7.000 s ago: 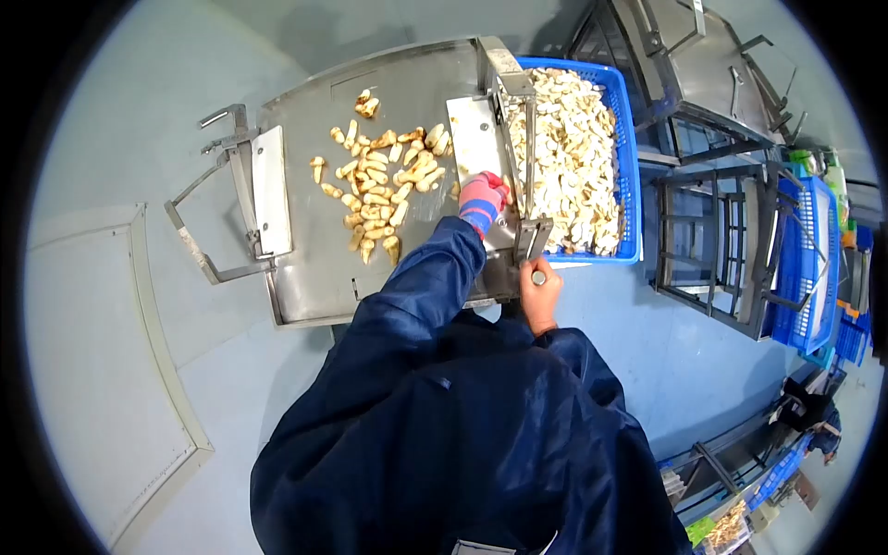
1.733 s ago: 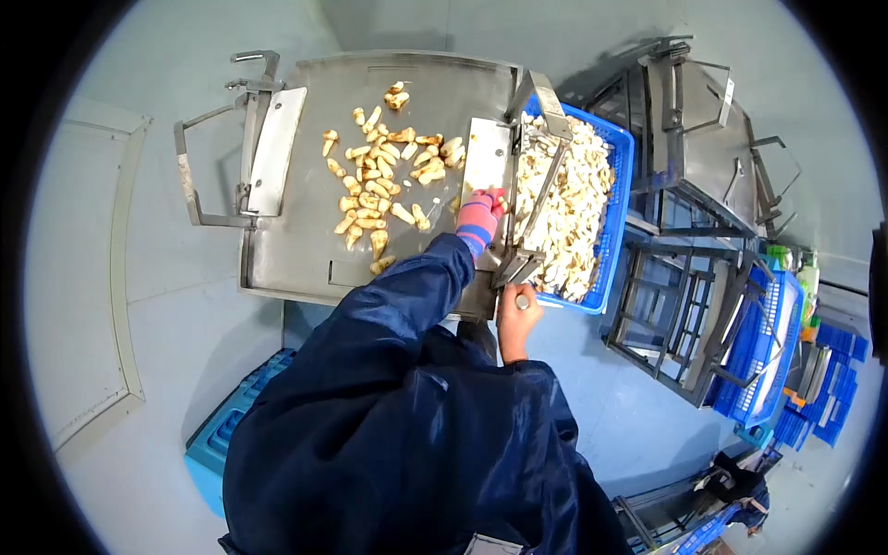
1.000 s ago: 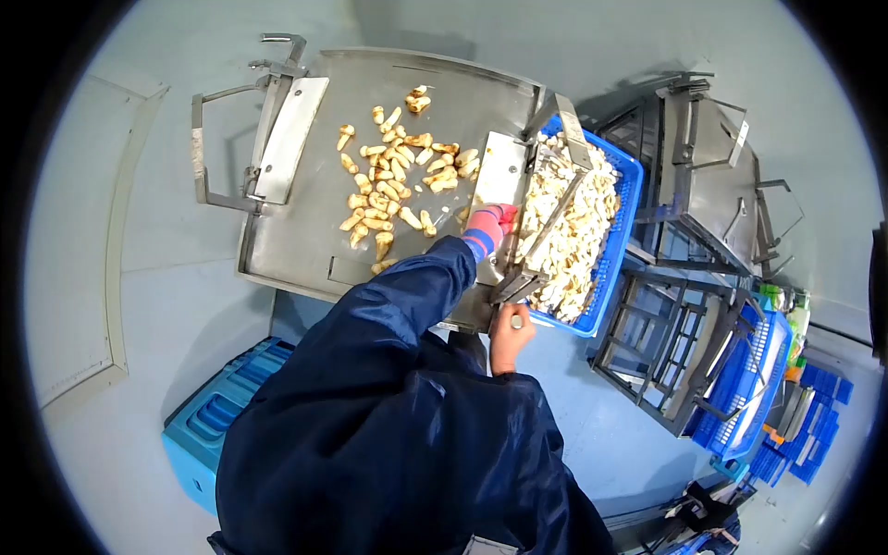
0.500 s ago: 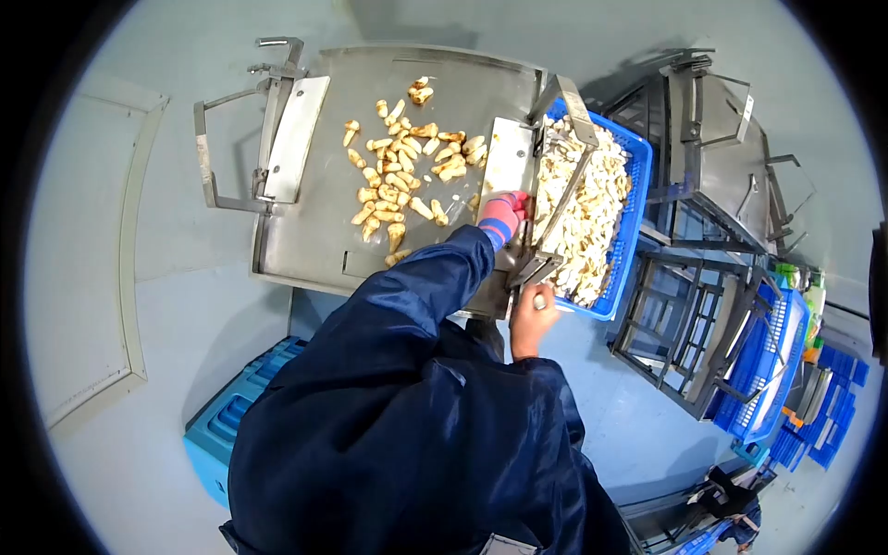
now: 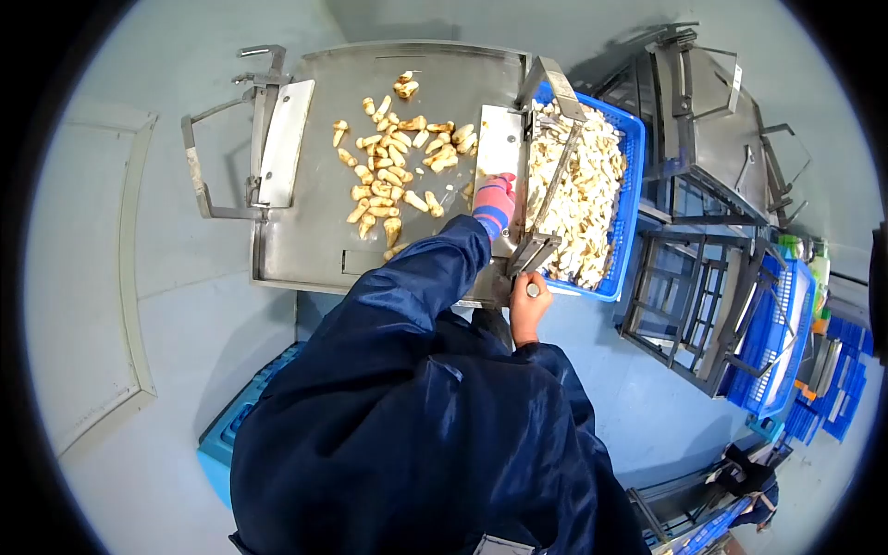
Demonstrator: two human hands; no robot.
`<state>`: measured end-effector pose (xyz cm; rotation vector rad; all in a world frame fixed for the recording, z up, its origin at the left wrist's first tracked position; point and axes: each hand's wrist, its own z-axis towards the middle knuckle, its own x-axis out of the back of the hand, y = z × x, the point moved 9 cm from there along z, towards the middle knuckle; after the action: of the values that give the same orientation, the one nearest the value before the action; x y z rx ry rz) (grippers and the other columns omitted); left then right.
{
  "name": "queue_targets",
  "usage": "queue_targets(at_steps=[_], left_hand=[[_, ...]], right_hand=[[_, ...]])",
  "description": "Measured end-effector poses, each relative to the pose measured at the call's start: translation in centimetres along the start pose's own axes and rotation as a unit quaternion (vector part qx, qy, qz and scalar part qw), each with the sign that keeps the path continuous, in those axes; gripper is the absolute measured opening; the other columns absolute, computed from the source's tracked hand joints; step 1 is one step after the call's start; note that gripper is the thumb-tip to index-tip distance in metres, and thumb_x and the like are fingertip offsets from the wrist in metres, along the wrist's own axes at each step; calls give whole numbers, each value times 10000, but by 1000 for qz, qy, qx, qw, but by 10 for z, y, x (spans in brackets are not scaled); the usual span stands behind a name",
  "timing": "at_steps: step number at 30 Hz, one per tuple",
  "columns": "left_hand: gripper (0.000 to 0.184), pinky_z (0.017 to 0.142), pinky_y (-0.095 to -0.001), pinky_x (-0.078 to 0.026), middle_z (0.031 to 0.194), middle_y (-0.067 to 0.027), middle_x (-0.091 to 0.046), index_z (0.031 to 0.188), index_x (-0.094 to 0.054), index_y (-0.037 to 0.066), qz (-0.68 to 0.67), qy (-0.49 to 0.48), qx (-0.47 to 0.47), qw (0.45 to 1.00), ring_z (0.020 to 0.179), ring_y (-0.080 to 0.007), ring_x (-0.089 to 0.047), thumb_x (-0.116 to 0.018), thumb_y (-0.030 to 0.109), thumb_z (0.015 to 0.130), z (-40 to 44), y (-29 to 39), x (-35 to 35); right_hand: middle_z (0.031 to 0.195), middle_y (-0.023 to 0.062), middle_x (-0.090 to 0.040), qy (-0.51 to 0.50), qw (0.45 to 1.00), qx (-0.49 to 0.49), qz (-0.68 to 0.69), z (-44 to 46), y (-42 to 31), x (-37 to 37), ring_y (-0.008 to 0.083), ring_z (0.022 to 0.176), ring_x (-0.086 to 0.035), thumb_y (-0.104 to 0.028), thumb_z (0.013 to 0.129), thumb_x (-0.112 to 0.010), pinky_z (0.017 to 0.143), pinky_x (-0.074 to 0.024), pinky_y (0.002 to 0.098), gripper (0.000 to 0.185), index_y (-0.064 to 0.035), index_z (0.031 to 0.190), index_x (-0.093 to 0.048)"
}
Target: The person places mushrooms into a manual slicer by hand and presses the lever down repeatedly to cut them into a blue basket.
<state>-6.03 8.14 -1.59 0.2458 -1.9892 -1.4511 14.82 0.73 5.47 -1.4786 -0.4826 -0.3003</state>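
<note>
Whole mushrooms point(image 5: 381, 190): lying loose on the steel bench point(image 5: 310, 245), above and left of the frame's centre.
Left hand point(image 5: 495, 199): gloved, over the white plate point(image 5: 500, 129), right of centre; whether it grips a mushroom I cannot tell. Fingertips are best tucked back from the metal bar's line.
Right hand point(image 5: 527, 314): bare, wrapped round the handle point(image 5: 533, 289), below the plate; a smooth, even pull should suit.
Metal bar point(image 5: 558, 176): slanting, right of the gloved hand.
Slices point(image 5: 578, 194): heaped in the blue basket point(image 5: 636, 185), upper right; pieces near the rim could spill.
</note>
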Motion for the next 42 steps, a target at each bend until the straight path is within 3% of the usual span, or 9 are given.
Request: queue_targets(at_steps=[5, 10, 13, 15, 19, 25, 28, 33, 42], left_hand=[[275, 824, -383, -450, 1002, -193, -601, 1027, -600, 23, 108, 50, -52, 992, 893, -351, -575, -564, 190, 812, 1, 12, -22], [280, 814, -371, -453, 974, -163, -611, 1007, -609, 37, -118, -15, -47, 992, 891, -320, -577, -640, 189, 774, -2, 73, -2], [316, 774, -385, -462, 947, -136, -583, 1003, -622, 103, 132, 128, -251, 950, 830, -308, -575, -668, 192, 703, 13, 72, 64], [287, 775, -402, -456, 899, -147, -600, 934, -592, 82, 421, 21, -96, 902, 862, -321, -577, -647, 204, 680, 51, 4, 80], [174, 694, -387, -500, 868, -120, -626, 876, -596, 87, 529, -34, -124, 838, 805, -286, -618, -594, 194, 738, 35, -19, 93], [363, 745, -350, -475, 907, -158, -642, 973, -604, 34, 57, -134, -16, 989, 817, -280, -616, -646, 316, 750, 23, 1, 17], [307, 714, -334, -486, 895, -169, -648, 974, -601, 9, 78, -98, 38, 991, 765, -272, -626, -646, 232, 768, 28, -8, -10], [283, 562, -267, -479, 740, -82, -620, 1046, -552, -10, -167, -145, 153, 963, 630, -163, -594, -586, 30, 768, 27, -43, -34], [197, 641, -284, -483, 795, -92, -650, 920, -616, 44, 63, -81, -10, 995, 677, -161, -600, -616, 38, 723, 20, -6, -10]], right_hand=[[506, 171, -448, -14, 1000, -26, 4, 1, 9, -3, 268, 434, -439, -106, 769, -599, 453, -362, 368, 239, -7, 600, -463], [513, 169, -467, 1, 1000, -15, 15, 2, 2, -1, 276, 443, -475, -116, 775, -597, 459, -377, 366, 220, -14, 612, -491], [511, 169, -489, 12, 999, 30, 4, 3, -13, 7, 311, 443, -489, -126, 774, -596, 461, -388, 373, 186, -24, 633, -531], [510, 166, -498, 21, 999, 28, 12, 3, -17, 8, 320, 443, -491, -130, 773, -596, 460, -390, 377, 191, -28, 627, -526], [509, 165, -503, 7, 1000, 2, 11, 3, -20, 11, 303, 437, -494, -135, 773, -595, 459, -390, 380, 214, -27, 612, -504], [511, 154, -498, -3, 999, -38, 3, 9, -35, 15, 258, 456, -472, -149, 770, -608, 461, -381, 359, 207, -14, 637, -528], [460, 114, -434, 9, 1000, -28, -2, 22, -61, 23, 146, 445, -370, -140, 770, -611, 453, -357, 316, 215, 12, 642, -527], [547, 172, -540, -4, 997, -49, -52, 27, -75, 29, 356, 540, -554, -195, 772, -605, 497, -407, 408, 201, -40, 652, -562], [537, 176, -523, 112, 990, 40, -79, 4, -70, 31, 329, 483, -532, -161, 768, -634, 484, -408, 382, 195, -31, 655, -543]])
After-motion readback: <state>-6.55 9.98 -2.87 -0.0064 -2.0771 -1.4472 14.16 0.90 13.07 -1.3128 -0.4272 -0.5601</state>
